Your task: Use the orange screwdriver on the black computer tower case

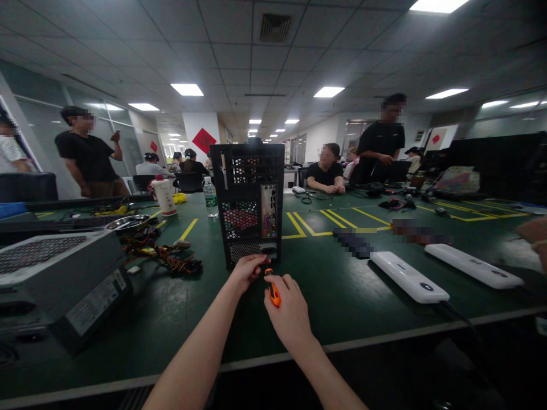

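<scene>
A black computer case (250,149) stands upright on the green table, its perforated back and metal port plate (268,208) facing me. In my right hand (290,310) is a screwdriver (273,293) with an orange and black handle, its front end pointing at the lower right of the case. My left hand (248,273) is at the case's bottom edge, thumb and fingers pinched together close to the screwdriver's front end. Whatever lies between those fingertips is too small to make out. The screwdriver's tip is hard to see against the dark case.
To the left sit a grey power supply (98,285), bundled cables (171,256), a paper cup (163,196) and a water bottle (210,198). Two white elongated devices (408,276) lie at right. A person's hand (534,236) shows at the right edge. Other people are beyond the table.
</scene>
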Tool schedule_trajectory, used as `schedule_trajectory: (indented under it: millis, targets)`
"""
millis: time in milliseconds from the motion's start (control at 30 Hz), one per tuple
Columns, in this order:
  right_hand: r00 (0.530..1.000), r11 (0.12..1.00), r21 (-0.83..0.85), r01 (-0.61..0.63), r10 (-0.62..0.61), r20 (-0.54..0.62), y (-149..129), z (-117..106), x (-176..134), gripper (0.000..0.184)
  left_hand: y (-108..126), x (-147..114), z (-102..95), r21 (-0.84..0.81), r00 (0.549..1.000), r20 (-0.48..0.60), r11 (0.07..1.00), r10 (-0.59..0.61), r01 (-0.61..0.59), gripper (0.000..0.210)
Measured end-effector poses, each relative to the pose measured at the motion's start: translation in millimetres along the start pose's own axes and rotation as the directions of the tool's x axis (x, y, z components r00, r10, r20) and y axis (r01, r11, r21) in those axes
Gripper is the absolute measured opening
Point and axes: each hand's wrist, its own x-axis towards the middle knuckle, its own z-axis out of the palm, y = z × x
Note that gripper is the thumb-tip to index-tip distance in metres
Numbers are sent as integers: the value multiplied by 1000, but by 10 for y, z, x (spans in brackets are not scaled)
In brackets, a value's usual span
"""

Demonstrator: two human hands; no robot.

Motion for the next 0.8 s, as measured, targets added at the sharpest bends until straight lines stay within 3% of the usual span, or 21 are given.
schedule_trajectory:
  millis: [167, 267, 400, 633, 800]
  targets:
    - [988, 990, 68, -126, 119, 102, 5, 18, -1, 28, 13, -18, 2, -10, 1000, 5, 1000, 14, -14, 28]
    - [994, 997, 38, -74, 71, 79, 22, 19, -8, 23, 15, -18, 1, -22, 1000, 1, 1000, -1, 1, 26]
    - [999, 1000, -7, -11, 11, 38, 28, 8, -3, 30, 11, -8, -9, -58, 1000, 29, 998, -3, 5, 23]
    - [989, 989, 100, -112, 101, 113, 4, -3, 0, 27, -4, 6, -21, -71, 998, 55, 997, 7, -4, 22]
    - [998, 999, 18, -37, 36, 57, 29, -4, -4, 28, -11, 23, -27, -84, 998, 57, 996, 17, -12, 21]
